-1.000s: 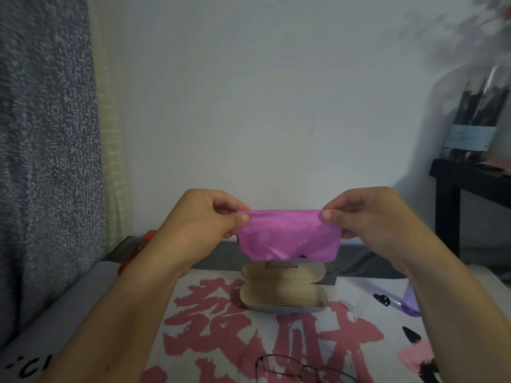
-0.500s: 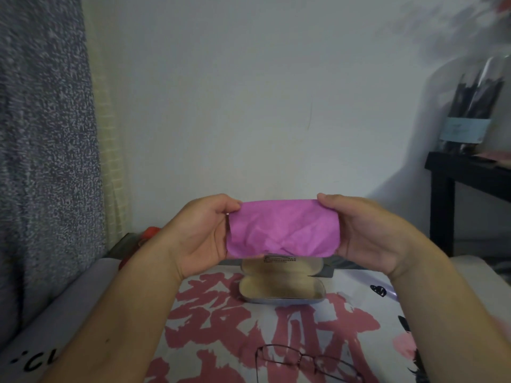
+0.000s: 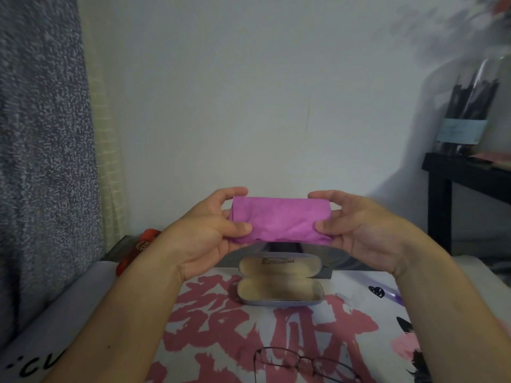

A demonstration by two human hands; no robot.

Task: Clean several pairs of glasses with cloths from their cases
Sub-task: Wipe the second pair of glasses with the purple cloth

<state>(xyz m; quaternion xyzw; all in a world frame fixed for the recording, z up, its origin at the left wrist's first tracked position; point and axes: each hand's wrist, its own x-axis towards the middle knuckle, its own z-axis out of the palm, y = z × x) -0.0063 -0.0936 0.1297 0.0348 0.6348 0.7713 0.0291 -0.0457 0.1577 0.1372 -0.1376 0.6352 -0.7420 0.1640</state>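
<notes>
Pale, bare wall (image 3: 249,92) fills the far side of the room, and against it a purple cloth (image 3: 279,219) is held up in the air, folded into a flat band, above the open case. The left hand (image 3: 204,233) pinches its left end, thumb pressed on the front face with the fingers curled behind; the right hand (image 3: 359,228) clamps the right end the same way, thumb in front and forefinger over the top edge.

Just below, a glasses case (image 3: 279,283) lies open on the bed cover (image 3: 359,313), its beige lining showing; a small dark label sits inside the lid, too blurred to read. Nearer, at the bottom edge, a pair of thin-framed glasses (image 3: 304,366) rests on the cover, well apart from the case.

Big pink Chinese characters are printed across the cover, and black letters, seemingly "CU", show at the near left corner. A red packet (image 3: 138,250) lies to the far left by the grey curtain (image 3: 41,161). A black side table (image 3: 467,178) on the right carries a clear jar (image 3: 470,106) of dark sticks with a pale blue label, unreadable.
</notes>
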